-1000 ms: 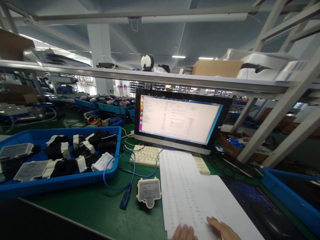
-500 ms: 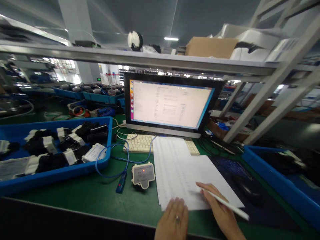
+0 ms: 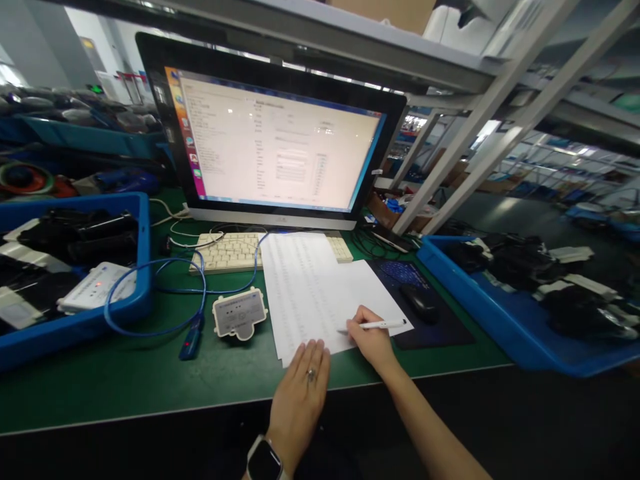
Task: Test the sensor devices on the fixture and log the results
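Printed paper sheets (image 3: 305, 293) lie on the green table, overlapping the keyboard's front. My left hand (image 3: 303, 387) rests flat on their lower edge, fingers stretched out, with a ring on one finger. My right hand (image 3: 373, 339) is closed around a white pen (image 3: 377, 325), whose tip points left at the paper; whether it touches cannot be made out. Left of the sheets sits a grey-and-white module (image 3: 241, 313) with a label. Beside it lies a small blue USB adapter (image 3: 191, 339) with a red light, joined to a blue cable (image 3: 204, 293).
A monitor (image 3: 280, 220) stands behind the white keyboard (image 3: 225, 252). Blue bins with black-and-white parts flank the work area: a left bin (image 3: 145, 267) and a right bin (image 3: 470, 313). A mouse (image 3: 419, 303) rests on a dark pad (image 3: 450, 330). Metal shelf posts (image 3: 450, 153) rise at right.
The view has tilted down and turned right, so more of my forearms and the right bin show. My right hand has brought the pen tip leftward over the printed sheet. The module's red light no longer shows.
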### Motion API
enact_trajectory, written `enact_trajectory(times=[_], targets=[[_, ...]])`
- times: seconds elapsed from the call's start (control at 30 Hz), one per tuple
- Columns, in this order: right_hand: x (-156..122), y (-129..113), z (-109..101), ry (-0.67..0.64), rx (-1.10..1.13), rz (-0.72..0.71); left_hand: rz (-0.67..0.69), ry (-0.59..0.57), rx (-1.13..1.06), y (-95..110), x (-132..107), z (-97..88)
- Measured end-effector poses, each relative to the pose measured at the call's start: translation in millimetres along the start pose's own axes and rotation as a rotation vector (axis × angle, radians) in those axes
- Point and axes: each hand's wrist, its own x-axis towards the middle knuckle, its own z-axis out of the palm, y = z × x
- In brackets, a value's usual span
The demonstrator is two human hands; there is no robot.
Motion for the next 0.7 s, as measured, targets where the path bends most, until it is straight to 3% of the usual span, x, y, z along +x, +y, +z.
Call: enact_trajectory(times=[0.33,0.7], targets=[[-2.5,2.9,-0.3,-0.057,-0.038,0.013,0.027,0.029,0.036,-0.1,2.4,-4.5],[-1.7,9.9,0.1,-0.059,-0.048,-0.001,0.024,-0.017,0.045,-0.4,2.8,-6.6]])
